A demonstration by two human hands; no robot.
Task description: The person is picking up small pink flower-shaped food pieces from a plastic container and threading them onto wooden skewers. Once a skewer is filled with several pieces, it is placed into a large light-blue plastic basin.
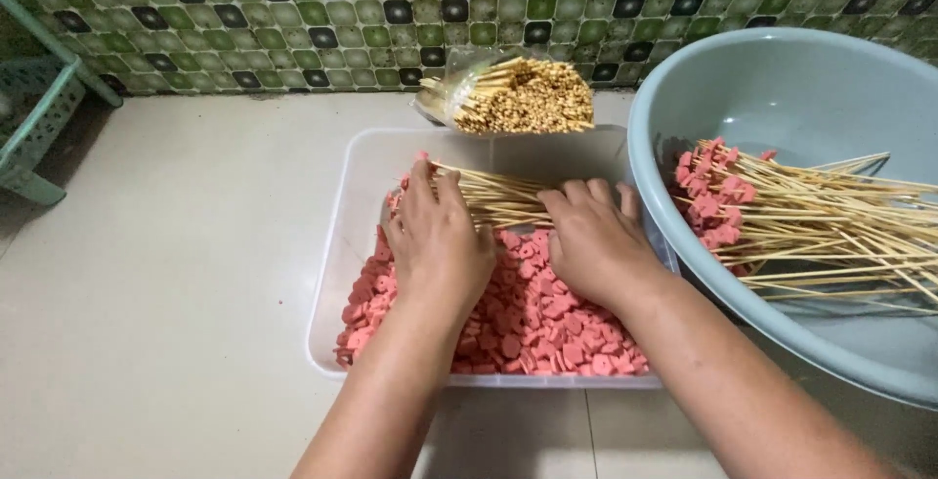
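Observation:
A clear plastic tub (344, 195) on the floor holds a heap of pink heart-shaped food slices (532, 327). Both my hands rest palm down over it. My left hand (437, 239) and my right hand (594, 239) press together on a bunch of thin bamboo skewers (498, 197) that lies across the tub, its far tips bearing pink slices. The fingers of each hand curl over the bunch. What lies under my palms is hidden.
A grey-blue basin (782, 98) at the right holds several skewers (821, 225) loaded with pink slices. A clear bag of bare bamboo skewers (518, 98) lies behind the tub, by a green tiled wall. A green plastic rack (34, 117) stands at far left.

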